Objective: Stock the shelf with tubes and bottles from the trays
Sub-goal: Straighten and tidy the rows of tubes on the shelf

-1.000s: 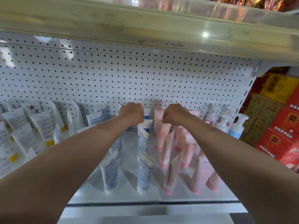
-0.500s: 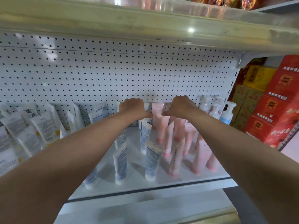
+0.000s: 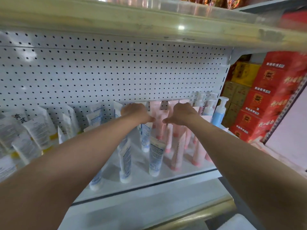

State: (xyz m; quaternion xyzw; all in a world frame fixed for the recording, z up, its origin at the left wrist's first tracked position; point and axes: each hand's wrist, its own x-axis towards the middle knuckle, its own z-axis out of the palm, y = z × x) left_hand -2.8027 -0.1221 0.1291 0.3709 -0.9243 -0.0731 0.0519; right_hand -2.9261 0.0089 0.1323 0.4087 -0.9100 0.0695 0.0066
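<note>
White shelf (image 3: 166, 181) holds rows of upright tubes standing on their caps. Blue-and-white tubes (image 3: 155, 156) fill the middle, pink tubes (image 3: 178, 153) the right. My left hand (image 3: 136, 112) reaches to the back row over the blue-and-white tubes. My right hand (image 3: 181, 113) reaches to the back over the pink ones. Both thumbs point inward at a pink tube (image 3: 159, 117) standing between the hands. The fingers of both hands curl down behind the tube tops, out of sight. No tray is in view.
White tubes with yellow caps (image 3: 39, 133) crowd the shelf's left end. Pump bottles (image 3: 218, 113) stand at the right end. A pegboard (image 3: 116, 72) backs the shelf and an upper shelf (image 3: 132, 19) hangs close overhead. Red cartons (image 3: 269, 97) are stacked to the right.
Both hands stay at the back row and have drawn closer together, thumbs now toward the pink tube. The view has pulled back and tilted, showing more of the shelf's front rail.
</note>
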